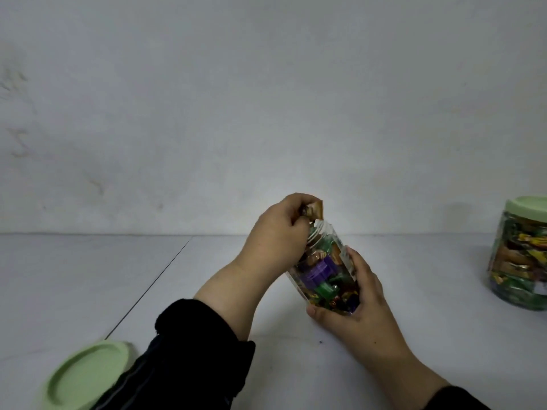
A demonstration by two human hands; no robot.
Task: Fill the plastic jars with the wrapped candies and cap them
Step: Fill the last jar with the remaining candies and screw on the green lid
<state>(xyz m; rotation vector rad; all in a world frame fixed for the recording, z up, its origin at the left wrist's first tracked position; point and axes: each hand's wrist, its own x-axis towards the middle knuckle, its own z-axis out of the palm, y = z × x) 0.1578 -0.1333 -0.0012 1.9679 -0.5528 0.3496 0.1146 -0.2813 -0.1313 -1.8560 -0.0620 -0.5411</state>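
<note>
Loose green lid (85, 377); candy-filled open jar (321, 270)

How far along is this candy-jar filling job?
One capped jar at the far right looks finished. The right hand holds a tilted open jar, fairly full, while the left hand brings a wrapped candy to its mouth. Its green lid lies unused at the lower left.

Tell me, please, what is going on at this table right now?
A person is filling an open plastic jar with wrapped candies. The right hand holds the tilted jar while the left hand brings a gold-wrapped candy to its mouth. Its green lid lies on the table, still off. A second jar, filled and capped, stands at the right.
</note>
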